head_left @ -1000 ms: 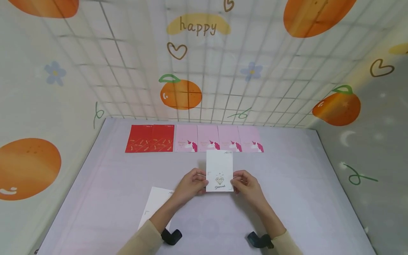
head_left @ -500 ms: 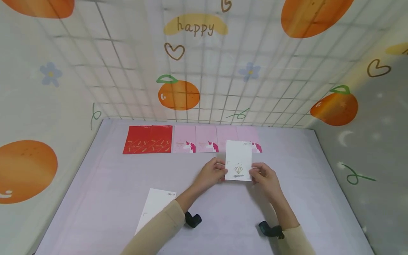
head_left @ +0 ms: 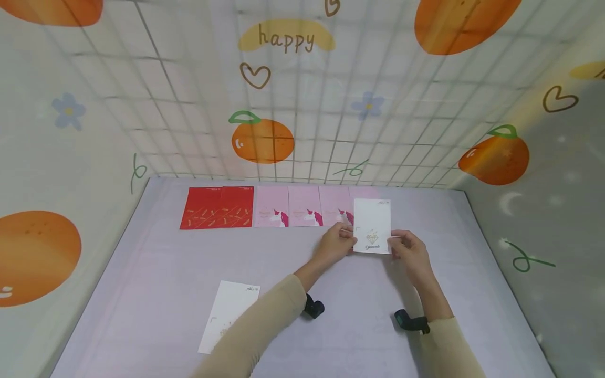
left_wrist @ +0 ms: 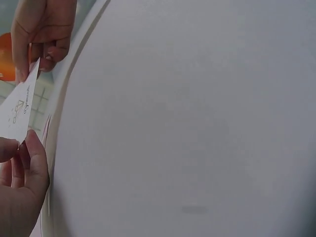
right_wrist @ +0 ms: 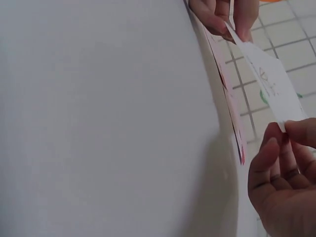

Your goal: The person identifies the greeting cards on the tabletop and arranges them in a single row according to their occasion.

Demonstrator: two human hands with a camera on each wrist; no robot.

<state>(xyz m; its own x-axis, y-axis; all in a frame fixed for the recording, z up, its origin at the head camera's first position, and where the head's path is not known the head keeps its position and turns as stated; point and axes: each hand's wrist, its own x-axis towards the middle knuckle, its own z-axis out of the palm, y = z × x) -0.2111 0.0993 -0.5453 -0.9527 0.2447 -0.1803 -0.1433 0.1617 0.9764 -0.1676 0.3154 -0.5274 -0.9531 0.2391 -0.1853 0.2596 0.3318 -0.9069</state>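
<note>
Both hands hold a white card (head_left: 372,223) printed with a gold diamond and the word "Diamonds". The left hand (head_left: 334,243) pinches its left edge and the right hand (head_left: 410,252) its right edge, near the lower corners. In both wrist views the card is raised off the table, thumb on one face and fingers on the other. From the head view it overlaps the rightmost pink unicorn card (head_left: 365,193) in the back row. A second white card (head_left: 229,310) lies at the front left, partly covered by the left sleeve.
Along the table's back edge lie two red cards (head_left: 217,208) side by side, then several pink unicorn cards (head_left: 304,202). Behind them rises a gridded curtain (head_left: 321,142) printed with oranges. Each wrist wears a black camera mount (head_left: 410,321).
Both hands have carried the held white card to the right and toward the back row. The left sleeve has shifted right, uncovering more of the white card on the table.
</note>
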